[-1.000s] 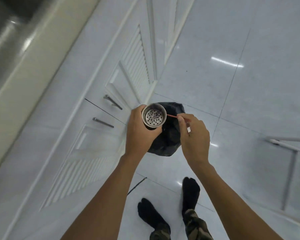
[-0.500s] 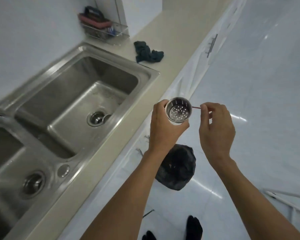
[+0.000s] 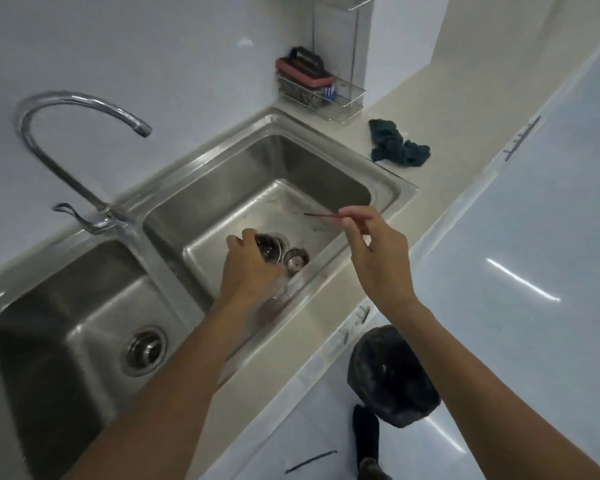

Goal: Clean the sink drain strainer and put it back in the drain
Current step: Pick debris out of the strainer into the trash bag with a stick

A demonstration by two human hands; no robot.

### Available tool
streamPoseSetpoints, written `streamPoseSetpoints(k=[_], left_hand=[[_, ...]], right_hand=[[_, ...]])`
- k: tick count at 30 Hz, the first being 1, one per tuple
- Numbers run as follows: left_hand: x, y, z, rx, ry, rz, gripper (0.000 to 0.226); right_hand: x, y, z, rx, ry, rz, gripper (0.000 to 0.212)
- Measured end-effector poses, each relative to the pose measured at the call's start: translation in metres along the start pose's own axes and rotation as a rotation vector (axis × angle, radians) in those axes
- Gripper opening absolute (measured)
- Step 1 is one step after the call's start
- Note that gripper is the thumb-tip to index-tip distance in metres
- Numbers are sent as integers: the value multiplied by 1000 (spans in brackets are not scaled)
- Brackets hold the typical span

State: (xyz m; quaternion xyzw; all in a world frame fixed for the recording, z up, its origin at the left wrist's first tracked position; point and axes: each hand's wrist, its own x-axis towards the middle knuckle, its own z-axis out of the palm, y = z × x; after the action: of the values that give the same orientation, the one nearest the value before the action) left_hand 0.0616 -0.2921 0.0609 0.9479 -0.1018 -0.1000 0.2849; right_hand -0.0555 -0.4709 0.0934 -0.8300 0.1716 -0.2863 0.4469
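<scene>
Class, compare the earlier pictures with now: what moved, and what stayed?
The left hand carried the strainer from above the floor down into the sink, near its bottom. The right hand followed, over the sink. Unchanged: each grip, left on the strainer, right pinching the red stick.

Strainer (image 3: 269, 252) mostly behind the left hand (image 3: 246, 271), blurred; left basin (image 3: 66, 341) and 1 foot (image 3: 369, 467) cropped by picture edges.

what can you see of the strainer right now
The strainer is a small round cup of shiny metal, dark with reflections; its holes do not show. The left hand grips it from the near side, tilted, at the drain of the sink; whether it is seated cannot be told. A round metal plug lies right beside it. The stick in the right hand is clear of it.
</scene>
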Motion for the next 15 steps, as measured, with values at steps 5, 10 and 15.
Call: streamPoseSetpoints(k=[5, 10, 15], left_hand=[[45, -61, 33, 241, -216, -115, 76], [77, -86, 78, 471, -398, -115, 76], [84, -98, 100, 497, -499, -175, 76]], right_hand=[[31, 34, 37, 3, -104, 35, 12], [67, 70, 56, 8, -201, 72, 15], [98, 85, 67, 23, -236, 91, 15]])
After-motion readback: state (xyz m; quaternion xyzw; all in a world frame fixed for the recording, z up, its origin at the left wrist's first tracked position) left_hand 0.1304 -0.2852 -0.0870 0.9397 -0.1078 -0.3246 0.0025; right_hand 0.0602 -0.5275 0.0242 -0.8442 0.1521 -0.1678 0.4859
